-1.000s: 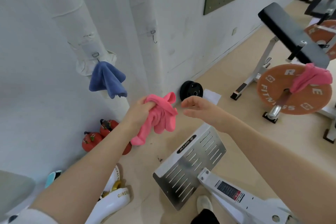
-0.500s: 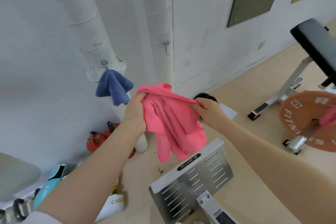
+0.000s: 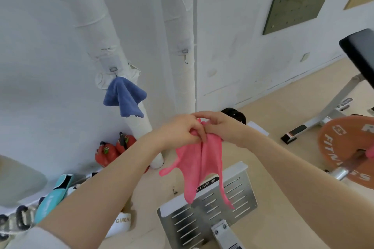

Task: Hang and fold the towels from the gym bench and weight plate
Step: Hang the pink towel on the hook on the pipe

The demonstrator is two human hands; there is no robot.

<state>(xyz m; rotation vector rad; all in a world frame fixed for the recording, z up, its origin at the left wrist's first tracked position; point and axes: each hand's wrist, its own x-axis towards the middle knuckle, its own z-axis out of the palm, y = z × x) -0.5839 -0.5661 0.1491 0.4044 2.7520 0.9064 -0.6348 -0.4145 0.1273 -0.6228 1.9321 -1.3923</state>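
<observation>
The soft pink microfibre towel hangs at centre frame. Half a second ago it was stretched wide between the hands; now the left hand and right hand have met, each grip pinching its bunched top edge. That likely readies it for the empty metal wall hook, upper centre, right of the hung blue towel.

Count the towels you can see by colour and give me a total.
Pink towels: 2, one gripped by the left hand and right hand as pink towel, and a sliver of another at the orange weight plate
Blue towels: 1, the blue towel hanging on a wall hook
Total: 3
</observation>
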